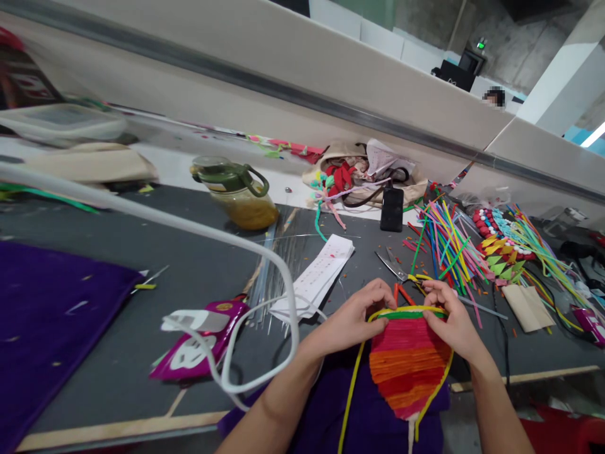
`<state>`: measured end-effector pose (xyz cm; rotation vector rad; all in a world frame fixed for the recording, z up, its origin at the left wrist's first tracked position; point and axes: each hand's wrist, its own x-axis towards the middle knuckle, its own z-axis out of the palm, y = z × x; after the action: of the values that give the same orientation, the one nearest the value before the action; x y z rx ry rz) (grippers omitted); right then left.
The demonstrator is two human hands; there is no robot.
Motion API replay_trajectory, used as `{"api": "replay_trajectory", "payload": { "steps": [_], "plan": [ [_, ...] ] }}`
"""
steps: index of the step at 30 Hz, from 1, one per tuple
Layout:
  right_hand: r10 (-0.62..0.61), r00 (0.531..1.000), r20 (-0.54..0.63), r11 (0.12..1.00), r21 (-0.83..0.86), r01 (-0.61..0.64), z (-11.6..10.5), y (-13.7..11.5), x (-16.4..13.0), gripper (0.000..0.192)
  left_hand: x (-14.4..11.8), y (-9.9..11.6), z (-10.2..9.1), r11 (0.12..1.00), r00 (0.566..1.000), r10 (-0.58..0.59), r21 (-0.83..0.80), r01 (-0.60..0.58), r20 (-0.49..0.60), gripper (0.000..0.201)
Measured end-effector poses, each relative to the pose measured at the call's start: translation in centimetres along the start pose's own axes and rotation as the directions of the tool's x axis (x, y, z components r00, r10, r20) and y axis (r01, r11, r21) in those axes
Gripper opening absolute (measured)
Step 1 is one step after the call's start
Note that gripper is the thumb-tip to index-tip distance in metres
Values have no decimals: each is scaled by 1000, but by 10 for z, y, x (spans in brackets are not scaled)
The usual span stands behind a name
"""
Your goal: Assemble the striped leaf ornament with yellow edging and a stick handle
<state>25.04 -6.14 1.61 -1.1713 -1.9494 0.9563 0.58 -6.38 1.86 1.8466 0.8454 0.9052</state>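
Item, near centre: my left hand (pixel 352 318) and right hand (pixel 449 318) pinch the far rim of a woven pipe-cleaner heart (pixel 406 362), fingers closed on it. Its long axis runs near-far, tip toward me. Beyond: scissors (pixel 392 265), loose pipe cleaners (pixel 447 246), paper slips (pixel 319 274).

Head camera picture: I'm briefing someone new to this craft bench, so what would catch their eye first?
Low in the middle, the left hand and right hand pinch the top edge of a striped pipe-cleaner piece in pink, orange and red, rimmed in yellow. Right of it, a bright heap of loose pipe cleaners fans over the dark table, with scissors just behind the hands.
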Motion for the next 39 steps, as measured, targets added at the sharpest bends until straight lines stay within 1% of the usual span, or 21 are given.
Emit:
{"api": "replay_trajectory", "payload": {
  "steps": [3,7,10,17,22,29,32,35,37,39],
  "plan": [
    [-2,1000,-3,1000,8,2,0,-1,0,44,0,0,1,1000,1000,0,7,0,11,26],
    [7,1000,8,1000,18,-7,2,-3,0,44,2,1,4,999,998,48,4,-48,34,39],
    [12,1000,7,1000,26,-13,2,-5,0,45,4,1,8,998,997,63,16,-64,43,45],
    [8,1000,10,1000,28,-9,4,-5,1,47,5,1,9,996,996,71,56,-74,46,45],
    [11,1000,6,1000,20,-11,5,-5,2,47,5,0,11,996,996,78,45,-79,34,45],
    [17,1000,25,999,30,-18,5,-10,3,47,6,-3,14,996,996,82,40,-84,33,47],
    [16,1000,22,999,32,-17,4,-10,3,42,6,-4,14,996,996,78,42,-80,31,46],
    [1,1000,-9,1000,21,-1,2,-7,3,29,6,-6,12,997,997,77,30,-77,4,45],
    [-30,999,-27,999,-17,30,0,-5,3,20,5,-7,12,998,998,57,21,-57,-13,43],
    [-60,998,-26,997,-51,59,-1,-3,3,16,4,-8,11,1000,999,20,2,-20,-27,41]
  ]
}}
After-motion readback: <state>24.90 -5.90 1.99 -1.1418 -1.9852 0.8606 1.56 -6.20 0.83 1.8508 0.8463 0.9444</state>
